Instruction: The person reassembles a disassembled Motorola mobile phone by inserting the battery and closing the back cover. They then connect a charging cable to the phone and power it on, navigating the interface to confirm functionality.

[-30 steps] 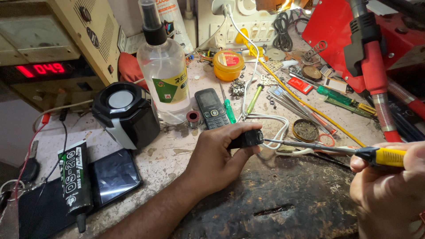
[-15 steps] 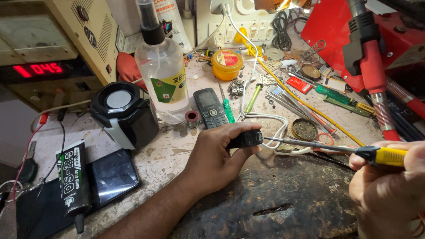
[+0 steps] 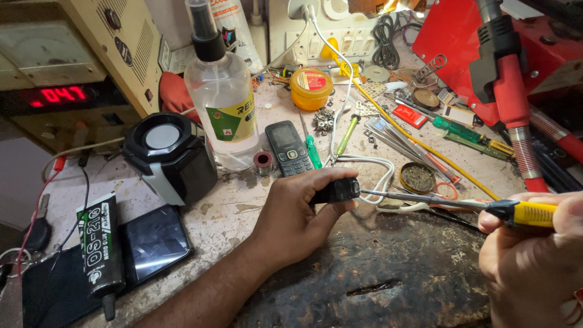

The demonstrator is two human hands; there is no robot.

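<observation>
My left hand (image 3: 297, 209) grips a small black block-shaped part (image 3: 337, 190) against the worn workbench. My right hand (image 3: 534, 255) at the right edge holds a yellow-and-black handled tool (image 3: 521, 212). Its long metal shaft (image 3: 419, 198) runs leftward and its tip touches the right end of the black part. A small dark keypad phone (image 3: 288, 147) lies just beyond my left hand.
A clear spray bottle (image 3: 223, 100) and a black cube speaker (image 3: 170, 157) stand at the back left. A smartphone (image 3: 152, 243) and a black glue tube (image 3: 100, 255) lie at front left. A yellow tin (image 3: 311, 88), screwdrivers, tweezers, wires and a red tool stand (image 3: 504, 67) crowd the back right.
Both hands stay in place with the tool tip at the black part. The red number display on the power supply at left has changed slightly.
</observation>
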